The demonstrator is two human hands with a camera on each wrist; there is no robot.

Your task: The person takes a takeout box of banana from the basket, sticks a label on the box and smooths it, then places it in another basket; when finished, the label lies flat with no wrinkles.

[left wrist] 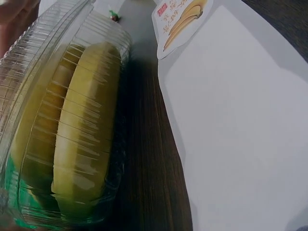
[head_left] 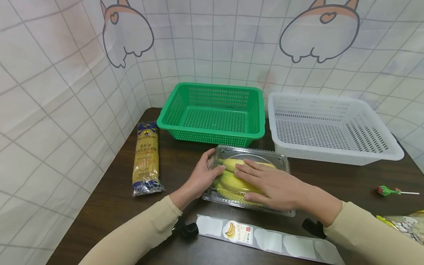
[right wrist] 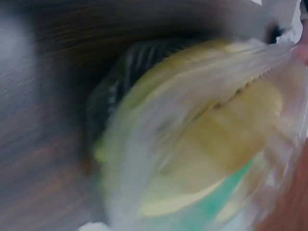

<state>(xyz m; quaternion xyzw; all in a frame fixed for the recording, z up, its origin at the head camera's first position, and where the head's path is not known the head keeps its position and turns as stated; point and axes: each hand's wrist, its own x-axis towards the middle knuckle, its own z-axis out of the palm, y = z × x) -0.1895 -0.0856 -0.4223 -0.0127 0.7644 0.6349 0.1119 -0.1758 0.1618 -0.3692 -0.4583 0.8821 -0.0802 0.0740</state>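
A clear plastic clamshell box (head_left: 279,159) lies on the dark table with its lid down over yellow bananas (head_left: 232,180). My left hand (head_left: 202,175) grips the box's left end, thumb on the lid and fingers around the far left corner. Flat across the lid's right half rests my right hand (head_left: 275,186), fingers straight and pointing left. From the left wrist, the bananas (left wrist: 86,130) show through the ribbed side wall. The right wrist view is blurred, with the bananas (right wrist: 216,144) behind clear plastic. In front of the box lies a label strip (head_left: 268,241) with one printed banana sticker (head_left: 237,232).
Behind the box stand a green basket (head_left: 212,139) and a white basket (head_left: 331,152). A spaghetti packet (head_left: 147,158) lies on the left. To the right are a lollipop (head_left: 385,190) and a partly visible yellow-edged bag (head_left: 405,222). Tiled-pattern cloth hangs around the table.
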